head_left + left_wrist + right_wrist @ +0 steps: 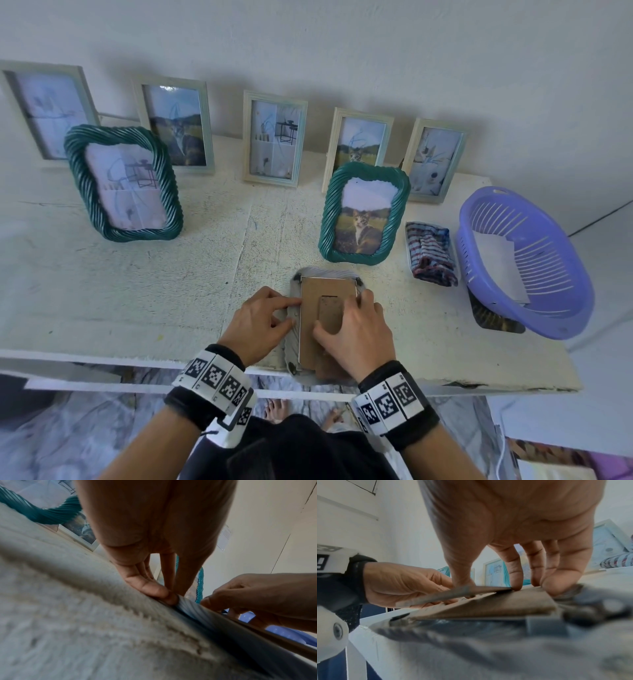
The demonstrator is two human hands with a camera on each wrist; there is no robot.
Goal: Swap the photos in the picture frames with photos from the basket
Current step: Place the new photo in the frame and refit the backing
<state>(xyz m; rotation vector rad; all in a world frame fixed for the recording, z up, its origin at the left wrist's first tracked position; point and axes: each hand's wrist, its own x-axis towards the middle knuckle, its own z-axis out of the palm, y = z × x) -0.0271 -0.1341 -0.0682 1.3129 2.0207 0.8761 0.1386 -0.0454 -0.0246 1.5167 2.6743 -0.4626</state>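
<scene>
A grey-rimmed picture frame (325, 272) lies face down at the table's front edge, its brown cardboard backing (329, 287) facing up. My left hand (294, 311) pinches the frame's left rim between thumb and index finger, shown close up in the left wrist view as fingertips (164, 593) meeting on the ribbed rim (197, 608). My right hand (342, 318) grips the backing, thumb on the stand flap (453, 593) and fingers (515, 582) curled down onto the board (496, 605). The purple basket (555, 246) at the right holds a white photo sheet (496, 263).
Two green rope-rimmed frames (73, 161) (400, 205) stand mid-table. Several pale frames (274, 140) lean on the wall behind. A folded striped cloth (431, 253) lies left of the basket, and a dark photo (493, 318) pokes out under it. The face-down frame overhangs the table's front edge (137, 356).
</scene>
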